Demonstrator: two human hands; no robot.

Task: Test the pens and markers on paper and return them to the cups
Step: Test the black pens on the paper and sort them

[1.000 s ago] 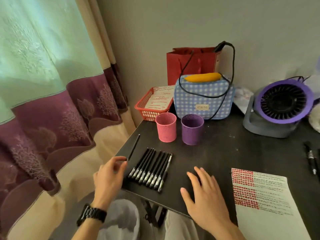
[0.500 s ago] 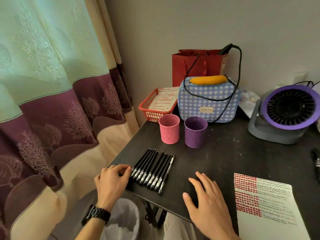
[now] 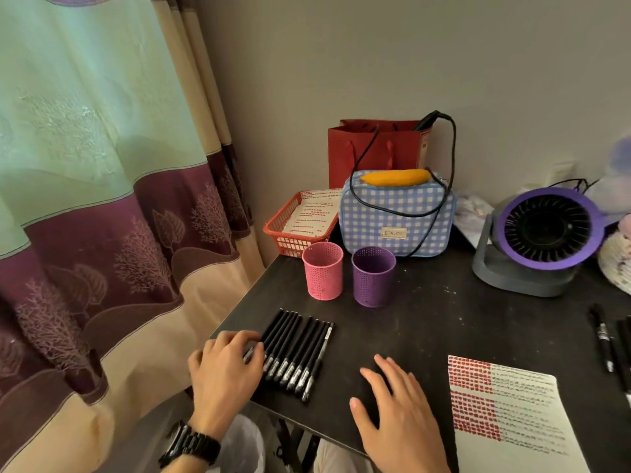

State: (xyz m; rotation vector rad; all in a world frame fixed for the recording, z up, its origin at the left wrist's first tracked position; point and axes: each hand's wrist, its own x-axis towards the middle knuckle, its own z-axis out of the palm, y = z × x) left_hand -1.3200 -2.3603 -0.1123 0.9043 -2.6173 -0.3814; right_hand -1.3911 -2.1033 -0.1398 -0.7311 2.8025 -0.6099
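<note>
Several black pens (image 3: 300, 349) lie side by side in a row near the left front edge of the dark table (image 3: 430, 322). My left hand (image 3: 223, 370) sits at the left end of the row, its fingers curled round the leftmost pen (image 3: 250, 351). My right hand (image 3: 399, 414) lies flat on the table, fingers spread, holding nothing. A pink mesh cup (image 3: 322, 269) and a purple mesh cup (image 3: 373, 276) stand behind the row, both apparently empty. A sheet of paper (image 3: 512, 421) covered with red and dark test marks lies at the front right.
Black markers (image 3: 603, 339) lie at the table's right edge. Behind the cups stand a checked blue bag (image 3: 396, 216) with a cable over it, an orange basket (image 3: 293, 230), a red paper bag (image 3: 372, 148) and a purple fan (image 3: 543, 233). A curtain (image 3: 102, 199) hangs left.
My left hand held one pen lifted apart from the row a second ago; it has brought that pen down against the row's left side. My right hand stayed flat.
</note>
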